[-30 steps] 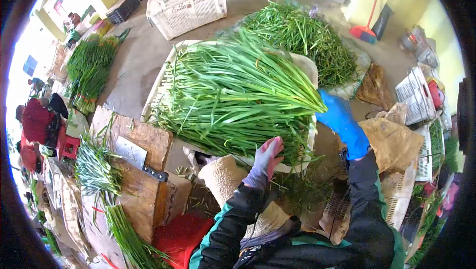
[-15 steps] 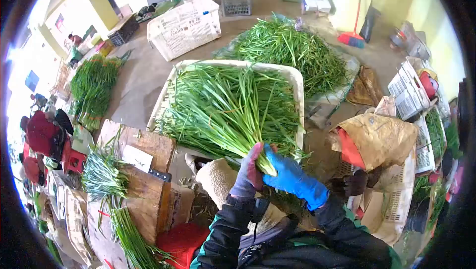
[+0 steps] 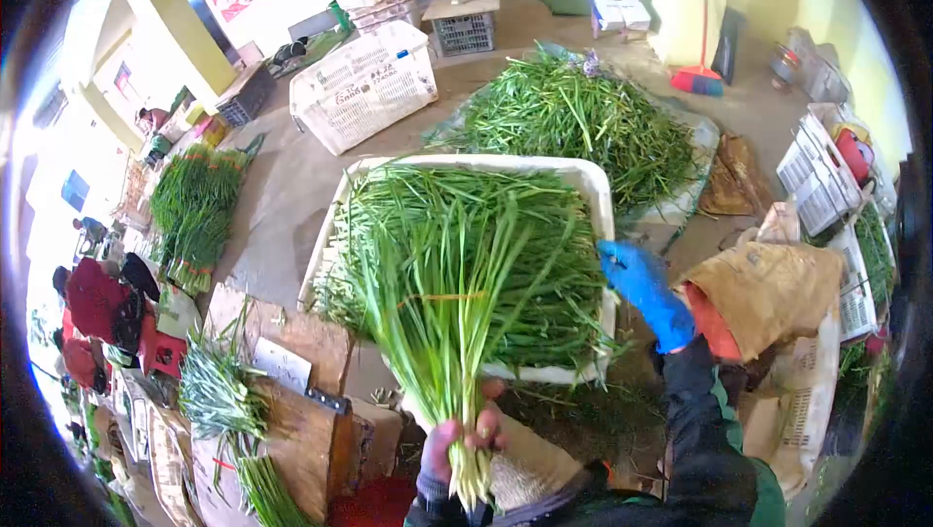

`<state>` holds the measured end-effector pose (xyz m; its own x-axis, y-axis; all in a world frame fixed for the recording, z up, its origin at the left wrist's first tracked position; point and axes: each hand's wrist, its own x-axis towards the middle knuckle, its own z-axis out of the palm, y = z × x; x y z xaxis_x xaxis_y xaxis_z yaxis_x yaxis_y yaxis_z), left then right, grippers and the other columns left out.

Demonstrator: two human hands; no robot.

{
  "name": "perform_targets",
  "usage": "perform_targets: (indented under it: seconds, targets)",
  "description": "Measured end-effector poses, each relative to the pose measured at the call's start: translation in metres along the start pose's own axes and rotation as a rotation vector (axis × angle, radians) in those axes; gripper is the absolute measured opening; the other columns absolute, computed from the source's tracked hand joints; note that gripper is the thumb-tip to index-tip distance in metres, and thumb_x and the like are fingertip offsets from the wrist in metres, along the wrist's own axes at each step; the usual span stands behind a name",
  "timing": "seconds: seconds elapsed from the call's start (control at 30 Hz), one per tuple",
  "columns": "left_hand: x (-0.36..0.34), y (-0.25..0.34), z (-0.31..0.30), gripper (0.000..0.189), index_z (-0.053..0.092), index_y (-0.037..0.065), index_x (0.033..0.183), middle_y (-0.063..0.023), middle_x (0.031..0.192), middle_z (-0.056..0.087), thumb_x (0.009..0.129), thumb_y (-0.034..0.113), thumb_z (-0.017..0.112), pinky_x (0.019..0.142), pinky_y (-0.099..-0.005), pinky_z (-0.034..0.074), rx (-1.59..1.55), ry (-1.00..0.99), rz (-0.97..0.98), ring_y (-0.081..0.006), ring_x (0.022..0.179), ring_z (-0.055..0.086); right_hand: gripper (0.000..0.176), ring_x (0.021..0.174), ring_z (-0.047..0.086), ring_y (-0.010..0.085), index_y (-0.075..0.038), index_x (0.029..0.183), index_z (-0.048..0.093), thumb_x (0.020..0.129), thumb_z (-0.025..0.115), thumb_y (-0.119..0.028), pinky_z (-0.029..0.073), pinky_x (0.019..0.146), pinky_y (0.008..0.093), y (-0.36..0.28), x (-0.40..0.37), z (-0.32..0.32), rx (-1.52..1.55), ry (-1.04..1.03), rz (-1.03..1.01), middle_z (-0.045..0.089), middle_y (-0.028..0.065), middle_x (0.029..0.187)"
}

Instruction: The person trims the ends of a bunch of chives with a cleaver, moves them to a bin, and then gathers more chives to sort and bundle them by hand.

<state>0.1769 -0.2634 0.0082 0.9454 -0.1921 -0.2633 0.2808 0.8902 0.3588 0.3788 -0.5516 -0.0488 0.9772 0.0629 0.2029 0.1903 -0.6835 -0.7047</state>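
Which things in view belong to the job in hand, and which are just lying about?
Apparently in the job:
banded greens bundle, in the left hand
white tray of greens
probably the loose heap behind

Apparently lying about:
broom
tall white basket
knife, unused now

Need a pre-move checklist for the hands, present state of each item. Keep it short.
1. Left hand secure on the bunch of long green leaves with pale stalks: ok, fingers wrap the stalks.
2. Thin orange band all the way round the bunch: cannot tell, only the stretch across the upper side shows.
3. Right hand in blue glove empty: cannot tell, it is off the bunch, by the crate's right rim, fingertips unclear.
4. Leaves all inside the white plastic crate: not ok, some stick out over the near right rim.
5. Broad-bladed knife with black handle away from both hands: ok, lies on the wooden board to the left.
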Motion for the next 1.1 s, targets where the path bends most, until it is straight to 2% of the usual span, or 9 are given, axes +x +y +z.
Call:
perform_targets:
  seconds: [0.07,0.13,0.17,0.4,0.47,0.57,1.0,1.07,1.1]
  targets:
    - [-0.007,0.014,0.001,0.074,0.036,-0.006,0.130,-0.0069,0.082,0.054,0.072,0.027,0.068,0.072,-0.0369,0.049,0.058,0.074,-0.027,-0.0126,0.063,0.050,0.026,0.073,0.060,0.0365,-0.004,0.105,0.060,0.081,0.057,-0.015,0.048,0.063,0.0420,0.014,0.047,0.016,-0.066,-0.013,-0.103,0.061,0.0207,0.083]
    - [-0.014,0.017,-0.001,0.076,0.032,0.002,0.136,-0.0044,0.063,0.047,0.072,0.023,0.064,0.056,-0.0300,0.032,0.021,0.205,0.022,-0.0140,0.058,0.043,0.031,0.074,0.059,0.0379,-0.005,0.110,0.056,0.081,0.056,-0.013,0.047,0.063,0.0437,0.025,0.089,0.037,-0.164,-0.091,-0.112,0.060,0.0200,0.085]
    - [-0.010,0.023,0.001,0.075,0.034,-0.007,0.131,-0.0026,0.058,0.043,0.069,0.022,0.065,0.053,-0.0287,0.031,0.038,0.223,0.043,-0.0142,0.051,0.040,0.042,0.076,0.059,0.0373,-0.006,0.122,0.048,0.081,0.054,-0.013,0.046,0.064,0.0451,0.041,0.111,0.050,-0.274,-0.079,-0.305,0.059,0.0195,0.089]
    - [0.036,0.037,-0.038,0.069,0.037,-0.004,0.129,-0.0097,0.083,0.054,0.071,0.019,0.067,0.053,-0.0281,0.040,0.129,0.246,0.099,-0.0176,0.060,0.048,0.061,0.074,0.059,0.0354,-0.009,0.137,0.031,0.081,0.053,-0.017,0.046,0.066,0.0475,0.061,0.166,0.114,-0.576,-0.170,-0.315,0.059,0.0211,0.091]
    - [0.043,0.033,-0.032,0.069,0.035,-0.002,0.131,-0.0104,0.081,0.053,0.073,0.019,0.066,0.054,-0.0296,0.042,0.082,0.382,0.002,-0.0203,0.063,0.049,0.046,0.073,0.058,0.0353,-0.009,0.126,0.044,0.082,0.053,-0.018,0.044,0.065,0.0483,0.037,0.162,0.101,-0.479,-0.173,-0.238,0.059,0.0195,0.088]
    - [0.045,0.023,-0.063,0.075,0.032,0.000,0.133,-0.0097,0.082,0.054,0.072,0.025,0.067,0.073,-0.0388,0.048,0.114,0.330,-0.059,-0.0189,0.069,0.051,0.017,0.072,0.057,0.0367,-0.004,0.072,0.057,0.080,0.054,-0.019,0.043,0.064,0.0479,0.023,0.166,0.089,-0.320,-0.129,-0.258,0.057,0.0185,0.075]
    - [0.040,0.022,-0.042,0.065,0.040,-0.001,0.128,-0.0071,0.086,0.057,0.074,0.025,0.066,0.078,-0.0404,0.050,0.077,0.226,0.096,-0.0124,0.065,0.051,0.019,0.067,0.058,0.0377,-0.005,0.068,0.060,0.074,0.054,-0.022,0.046,0.061,0.0468,-0.060,0.122,-0.005,-0.367,-0.173,-0.268,0.058,0.0208,0.073]
    - [0.039,0.021,-0.037,0.066,0.040,-0.002,0.128,-0.0065,0.088,0.057,0.075,0.026,0.067,0.082,-0.0397,0.048,0.025,0.187,0.113,-0.0124,0.068,0.052,0.019,0.068,0.060,0.0335,-0.007,0.085,0.067,0.073,0.061,-0.021,0.047,0.062,0.0409,-0.056,0.109,-0.017,-0.493,-0.344,-0.102,0.063,0.0140,0.077]
    - [0.039,0.020,-0.041,0.067,0.038,-0.003,0.129,-0.0065,0.091,0.057,0.076,0.026,0.067,0.085,-0.0392,0.046,0.009,0.153,0.113,-0.0126,0.072,0.054,0.033,0.058,0.060,0.0274,-0.006,0.102,0.065,0.071,0.065,-0.017,0.047,0.059,0.0377,-0.038,0.094,-0.016,-0.334,-0.142,-0.304,0.063,0.0143,0.071]
